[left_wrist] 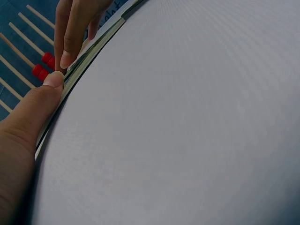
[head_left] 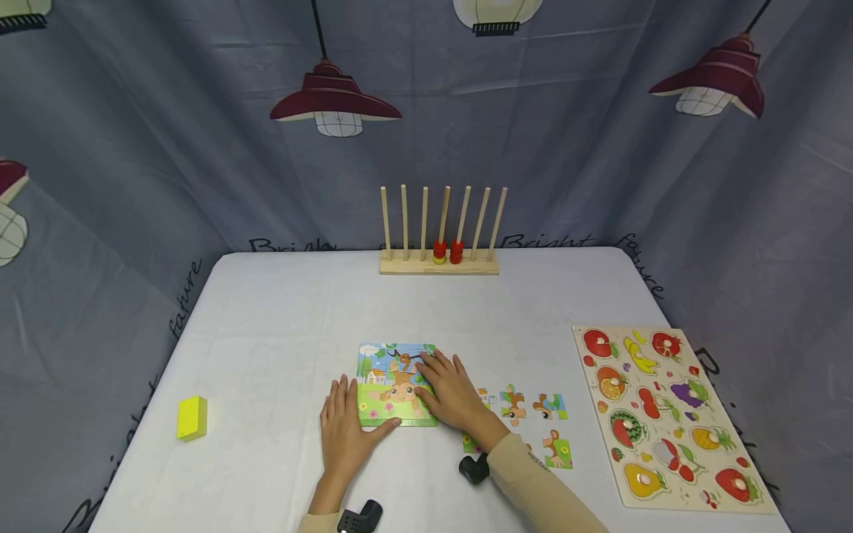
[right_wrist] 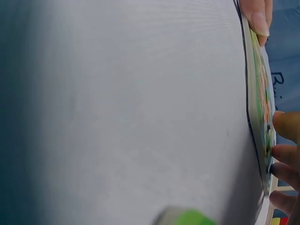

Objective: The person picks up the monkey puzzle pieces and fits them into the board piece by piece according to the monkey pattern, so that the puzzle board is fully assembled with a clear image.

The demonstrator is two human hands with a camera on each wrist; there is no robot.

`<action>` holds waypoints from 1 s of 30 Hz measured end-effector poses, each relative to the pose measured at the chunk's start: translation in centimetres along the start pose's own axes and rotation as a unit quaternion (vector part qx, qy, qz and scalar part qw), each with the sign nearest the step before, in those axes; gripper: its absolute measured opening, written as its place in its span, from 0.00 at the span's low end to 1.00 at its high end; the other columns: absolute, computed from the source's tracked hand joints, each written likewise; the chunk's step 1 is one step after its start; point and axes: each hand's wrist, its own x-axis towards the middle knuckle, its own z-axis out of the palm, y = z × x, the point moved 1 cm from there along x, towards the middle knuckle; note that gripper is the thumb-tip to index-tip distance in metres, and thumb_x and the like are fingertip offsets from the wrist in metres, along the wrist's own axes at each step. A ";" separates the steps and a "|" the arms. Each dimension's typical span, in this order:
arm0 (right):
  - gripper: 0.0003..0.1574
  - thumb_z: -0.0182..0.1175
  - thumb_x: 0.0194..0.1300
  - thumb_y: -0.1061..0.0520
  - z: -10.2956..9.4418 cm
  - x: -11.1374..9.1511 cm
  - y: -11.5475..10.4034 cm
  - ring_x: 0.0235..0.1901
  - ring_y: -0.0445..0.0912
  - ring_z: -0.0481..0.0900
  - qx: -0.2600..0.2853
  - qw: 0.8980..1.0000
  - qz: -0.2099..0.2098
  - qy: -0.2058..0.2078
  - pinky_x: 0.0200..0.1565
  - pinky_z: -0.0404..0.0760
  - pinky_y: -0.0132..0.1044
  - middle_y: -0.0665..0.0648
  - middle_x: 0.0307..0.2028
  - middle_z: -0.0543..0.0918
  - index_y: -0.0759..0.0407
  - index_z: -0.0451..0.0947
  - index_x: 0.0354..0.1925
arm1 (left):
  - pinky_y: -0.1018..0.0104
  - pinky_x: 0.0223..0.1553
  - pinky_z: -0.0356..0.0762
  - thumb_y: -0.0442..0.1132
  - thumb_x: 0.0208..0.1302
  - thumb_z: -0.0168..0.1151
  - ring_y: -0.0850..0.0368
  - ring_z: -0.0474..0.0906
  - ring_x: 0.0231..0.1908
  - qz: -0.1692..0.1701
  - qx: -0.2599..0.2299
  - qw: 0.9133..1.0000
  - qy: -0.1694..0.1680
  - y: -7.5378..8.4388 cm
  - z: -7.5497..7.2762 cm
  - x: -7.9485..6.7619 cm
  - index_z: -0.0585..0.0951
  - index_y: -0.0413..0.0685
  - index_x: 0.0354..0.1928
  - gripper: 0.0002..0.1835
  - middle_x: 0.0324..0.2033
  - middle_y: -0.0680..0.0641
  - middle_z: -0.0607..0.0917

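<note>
A square picture puzzle (head_left: 398,395) with an animal scene on a green and blue ground lies flat on the white table. My left hand (head_left: 348,429) lies along its left side, fingers straight, the thumb at the near edge. From the right, my right hand (head_left: 457,392) reaches over the puzzle, its fingertips touching the picture and covering part of that side. In the right wrist view the fingers (right_wrist: 285,154) rest on the thin puzzle board (right_wrist: 253,84). Several loose puzzle pieces (head_left: 513,406) lie right of it, some partly hidden by the right arm.
A fruit knob-puzzle board (head_left: 656,459) lies on the right of the table (head_left: 280,318). At the back stands a wooden peg rack (head_left: 406,265) with red and yellow rings on two pegs. On the left is a yellow block (head_left: 192,418). A grey curtain (head_left: 533,148) hangs behind.
</note>
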 end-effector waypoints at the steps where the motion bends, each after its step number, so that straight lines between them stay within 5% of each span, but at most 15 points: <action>1: 0.32 0.48 0.65 0.40 0.0 0.0 0.0 0.67 0.54 0.56 -0.003 1.000 0.001 -0.001 0.64 0.53 0.60 0.54 0.66 0.64 0.53 0.66 0.62 | 0.46 0.65 0.45 0.72 0.36 0.63 0.42 0.48 0.68 0.001 0.000 1.000 0.000 0.0 0.0 0.0 0.61 0.37 0.64 0.59 0.65 0.36 0.61; 18: 0.30 0.51 0.64 0.42 -0.2 0.5 -0.4 0.66 0.54 0.58 -0.016 1.000 -0.003 0.024 0.65 0.54 0.59 0.56 0.63 0.67 0.56 0.69 0.59 | 0.46 0.65 0.46 0.72 0.36 0.64 0.41 0.49 0.68 0.005 0.003 1.000 0.006 -0.1 0.1 0.0 0.62 0.37 0.64 0.59 0.65 0.36 0.61; 30: 0.35 0.45 0.66 0.39 -0.1 0.1 -0.8 0.68 0.54 0.54 -0.034 0.998 -0.035 -0.025 0.65 0.51 0.59 0.55 0.67 0.60 0.56 0.61 0.64 | 0.46 0.65 0.46 0.73 0.36 0.62 0.42 0.48 0.68 -0.001 0.005 1.000 -0.005 -0.1 0.1 0.0 0.61 0.38 0.64 0.59 0.66 0.37 0.59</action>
